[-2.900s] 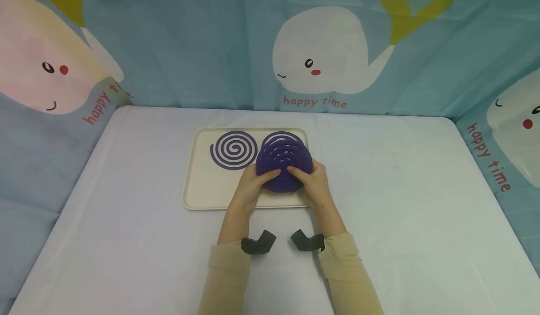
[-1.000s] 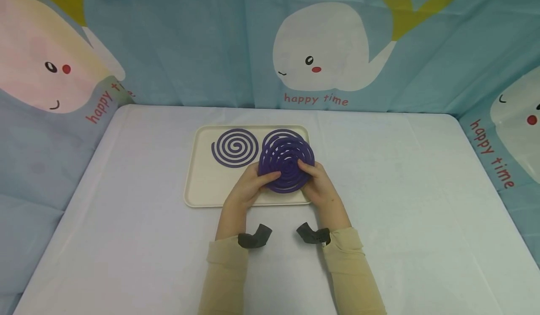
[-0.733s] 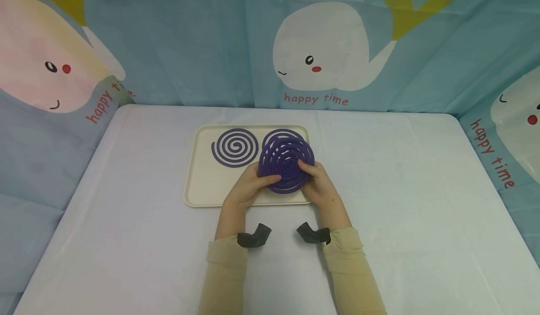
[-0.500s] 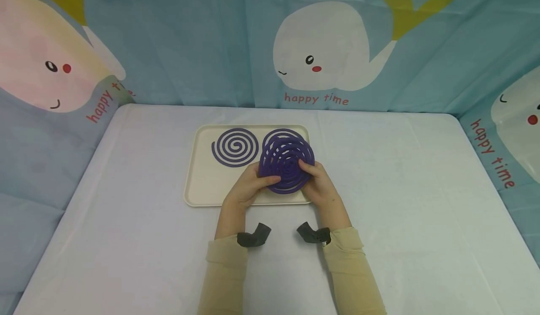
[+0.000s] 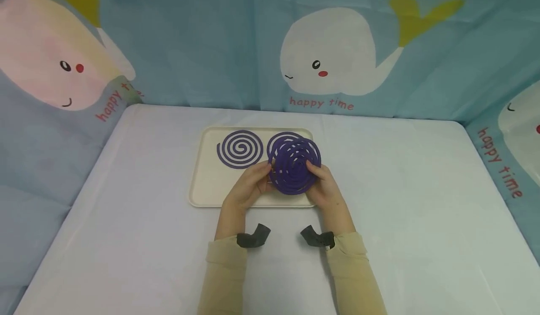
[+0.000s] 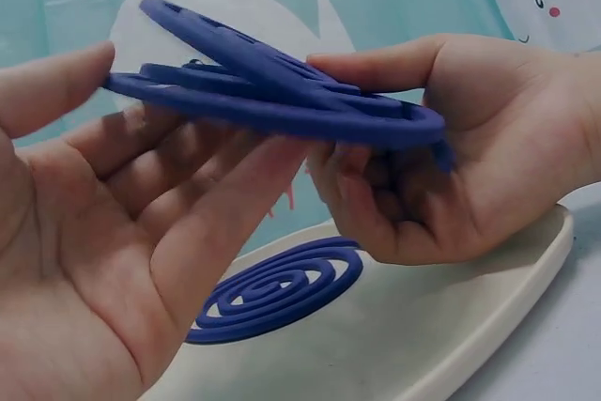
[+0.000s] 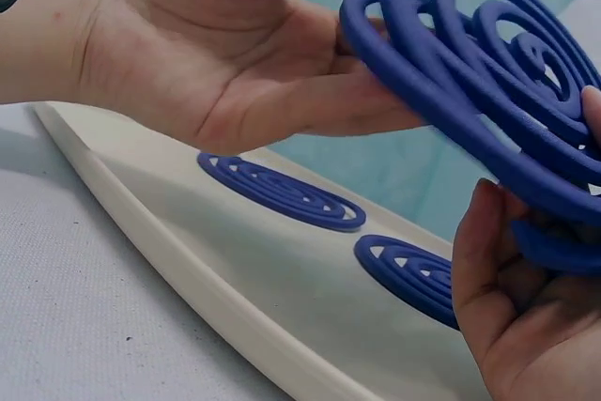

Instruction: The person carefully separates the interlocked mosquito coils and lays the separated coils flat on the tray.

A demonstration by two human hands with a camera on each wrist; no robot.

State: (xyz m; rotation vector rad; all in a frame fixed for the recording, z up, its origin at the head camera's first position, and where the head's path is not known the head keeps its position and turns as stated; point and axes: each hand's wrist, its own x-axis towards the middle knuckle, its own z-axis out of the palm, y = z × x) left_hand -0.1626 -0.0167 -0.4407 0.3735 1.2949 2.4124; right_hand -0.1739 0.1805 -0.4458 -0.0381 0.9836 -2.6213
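Note:
A stack of dark purple-blue spiral mosquito coils (image 5: 295,168) is held over a tray, in both hands. My right hand (image 5: 326,189) pinches its right side, thumb on top and fingers curled beneath. At the left edge my left hand (image 5: 248,187) holds the rim between thumb and extended fingers below. In the left wrist view one upper coil (image 6: 221,42) tilts up from the flat coil (image 6: 282,119) under it. How many are stacked cannot be told. Two more coils lie on the tray: a left coil (image 5: 241,148) and a right coil (image 5: 286,134), partly hidden by the stack.
The cream rectangular tray (image 5: 211,186) sits on a white-covered table (image 5: 401,202). Behind and at the sides hangs a blue curtain (image 5: 202,48) with whale prints. Dark wrist devices (image 5: 253,236) stick out inward from both forearms.
My left thumb has slid from the coils' middle out to their left edge. The right thumb moved outward from the middle earlier. The upper coil has shifted against the others. The head view shifted slightly.

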